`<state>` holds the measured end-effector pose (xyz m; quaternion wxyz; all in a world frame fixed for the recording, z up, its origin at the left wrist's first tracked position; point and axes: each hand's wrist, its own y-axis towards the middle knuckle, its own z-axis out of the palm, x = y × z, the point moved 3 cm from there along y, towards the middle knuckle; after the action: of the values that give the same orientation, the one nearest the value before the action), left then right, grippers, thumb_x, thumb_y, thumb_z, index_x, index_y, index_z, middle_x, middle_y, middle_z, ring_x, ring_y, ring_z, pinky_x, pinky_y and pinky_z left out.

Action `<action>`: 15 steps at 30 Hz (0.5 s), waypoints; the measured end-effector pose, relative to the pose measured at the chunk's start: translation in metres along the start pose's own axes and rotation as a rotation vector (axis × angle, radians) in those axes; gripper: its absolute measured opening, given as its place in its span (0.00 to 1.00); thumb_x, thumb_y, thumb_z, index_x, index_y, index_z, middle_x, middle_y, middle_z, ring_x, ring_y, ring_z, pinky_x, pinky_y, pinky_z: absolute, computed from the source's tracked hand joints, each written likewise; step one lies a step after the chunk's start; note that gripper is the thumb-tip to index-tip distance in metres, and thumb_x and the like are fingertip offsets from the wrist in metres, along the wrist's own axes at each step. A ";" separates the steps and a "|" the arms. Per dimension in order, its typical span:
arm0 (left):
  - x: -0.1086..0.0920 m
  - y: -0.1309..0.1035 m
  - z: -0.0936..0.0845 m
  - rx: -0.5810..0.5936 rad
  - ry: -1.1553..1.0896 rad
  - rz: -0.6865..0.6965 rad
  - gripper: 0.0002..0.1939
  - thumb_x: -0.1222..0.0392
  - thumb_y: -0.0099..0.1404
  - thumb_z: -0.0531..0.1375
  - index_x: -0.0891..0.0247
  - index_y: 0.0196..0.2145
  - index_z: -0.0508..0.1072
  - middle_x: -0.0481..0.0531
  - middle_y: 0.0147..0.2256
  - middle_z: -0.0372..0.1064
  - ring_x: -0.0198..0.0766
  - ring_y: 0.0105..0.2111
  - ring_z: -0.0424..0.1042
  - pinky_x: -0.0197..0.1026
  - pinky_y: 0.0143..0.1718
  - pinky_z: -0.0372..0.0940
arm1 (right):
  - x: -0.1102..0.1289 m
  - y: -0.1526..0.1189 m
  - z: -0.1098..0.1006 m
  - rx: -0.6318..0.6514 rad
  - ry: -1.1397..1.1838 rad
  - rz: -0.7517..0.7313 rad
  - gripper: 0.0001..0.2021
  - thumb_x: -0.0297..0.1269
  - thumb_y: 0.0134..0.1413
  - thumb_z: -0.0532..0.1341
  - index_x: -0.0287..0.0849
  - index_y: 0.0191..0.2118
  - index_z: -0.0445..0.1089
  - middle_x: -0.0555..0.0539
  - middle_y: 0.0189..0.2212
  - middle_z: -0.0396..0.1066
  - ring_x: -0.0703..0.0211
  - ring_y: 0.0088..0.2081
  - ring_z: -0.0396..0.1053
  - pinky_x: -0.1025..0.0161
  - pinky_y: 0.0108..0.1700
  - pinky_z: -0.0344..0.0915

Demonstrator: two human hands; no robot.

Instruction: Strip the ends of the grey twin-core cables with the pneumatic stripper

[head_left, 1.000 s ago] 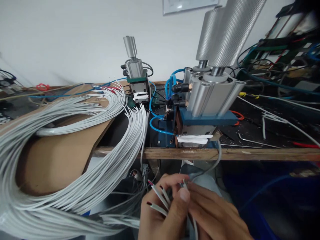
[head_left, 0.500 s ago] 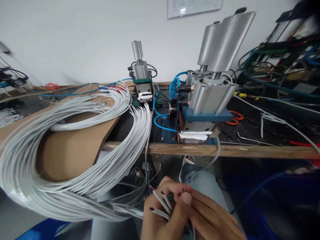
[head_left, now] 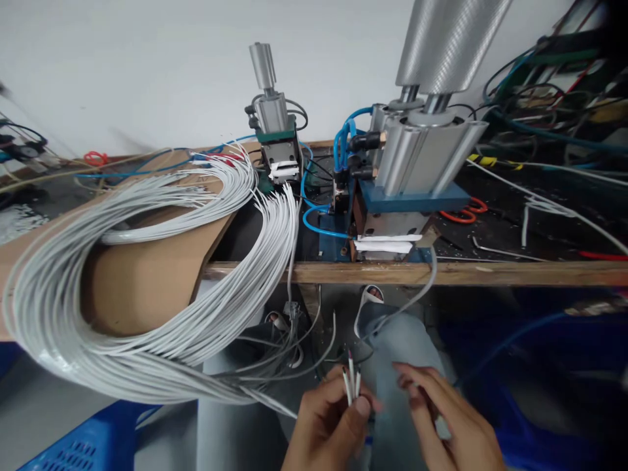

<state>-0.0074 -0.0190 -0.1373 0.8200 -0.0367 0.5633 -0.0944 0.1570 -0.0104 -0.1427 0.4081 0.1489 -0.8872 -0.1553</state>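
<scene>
My left hand (head_left: 333, 418) pinches several white cable ends (head_left: 351, 384) between thumb and fingers; their tips point up and show dark cores, one of them purplish. To its right, my right hand (head_left: 444, 415) is apart from it, with thumb and forefinger spread and a small pale thing at its palm that I cannot make out. A large coil of white cables (head_left: 53, 327) lies on brown cardboard (head_left: 142, 288) at the left and sags over the table edge towards my left hand.
Two larger silver cylinders on a blue-plated press (head_left: 415, 196) stand at the table's wooden edge (head_left: 510, 273). Behind, left of it, is a smaller press (head_left: 275, 131). Blue air hoses (head_left: 326, 232) run between them. A blue plastic stool (head_left: 83, 438) is at the lower left.
My right hand has moved away from my left hand to the right, and its fingers have parted. The cable ends in my left hand now stand closer together and more upright. The view has tilted down.
</scene>
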 end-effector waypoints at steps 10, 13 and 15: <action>-0.002 -0.012 -0.007 -0.234 0.114 0.103 0.15 0.48 0.63 0.62 0.60 0.29 0.83 0.53 0.25 0.72 0.40 0.29 0.69 0.39 0.32 0.61 | 0.029 0.007 0.012 -0.075 0.550 0.174 0.06 0.37 0.60 0.58 0.49 0.34 0.73 0.47 0.36 0.71 0.57 0.35 0.73 0.66 0.32 0.71; -0.004 -0.019 -0.016 -0.472 0.029 0.098 0.12 0.48 0.64 0.61 0.55 0.37 0.82 0.47 0.22 0.68 0.33 0.22 0.65 0.34 0.24 0.58 | 0.024 -0.005 0.025 -0.091 0.919 0.334 0.12 0.43 0.64 0.52 0.48 0.33 0.69 0.49 0.25 0.69 0.56 0.30 0.71 0.62 0.32 0.71; -0.008 -0.020 -0.012 -0.416 0.151 0.158 0.11 0.49 0.63 0.62 0.55 0.36 0.82 0.47 0.23 0.66 0.32 0.21 0.63 0.33 0.22 0.57 | 0.030 -0.011 0.034 0.078 0.972 0.505 0.14 0.46 0.63 0.53 0.46 0.30 0.68 0.52 0.19 0.64 0.61 0.24 0.65 0.66 0.28 0.66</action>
<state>-0.0239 -0.0363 -0.1308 0.7552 -0.1536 0.6314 0.0859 0.1135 -0.0271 -0.1476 0.7899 0.0007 -0.6096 0.0671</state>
